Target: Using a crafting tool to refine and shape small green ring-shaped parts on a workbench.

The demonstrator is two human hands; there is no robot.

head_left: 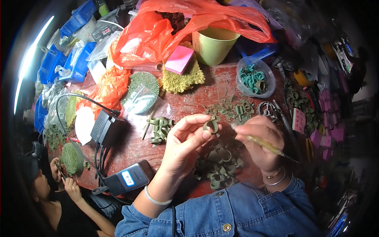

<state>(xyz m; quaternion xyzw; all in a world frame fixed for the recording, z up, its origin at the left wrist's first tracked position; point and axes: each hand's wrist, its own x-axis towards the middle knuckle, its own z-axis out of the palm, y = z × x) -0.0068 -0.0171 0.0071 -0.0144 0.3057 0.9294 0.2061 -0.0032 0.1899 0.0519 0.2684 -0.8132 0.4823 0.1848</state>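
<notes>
My left hand (185, 138) is closed, pinching a dull-green ring (212, 126) between thumb and fingers, its round opening turned toward me. Just right of it, my right hand (262, 140) grips a slim tool with a yellowish handle (264, 144). A dark pointed end of that tool sticks out toward the lower right, while its end nearer the ring is blurred. Beneath and between my hands lies a heap of similar green rings (219, 168). More green rings (160, 129) form a small cluster left of my left hand. Green scraps (233, 110) are scattered beyond the fingers.
Farther back stand a clear tub (256, 77) of teal pieces, a pale-green bucket (215, 45) and a pink block (179, 60) on a yellow sponge (183, 81). A black power bank (130, 177) with cables lies left of my forearm. Another person's hands (71, 189) are at the lower left.
</notes>
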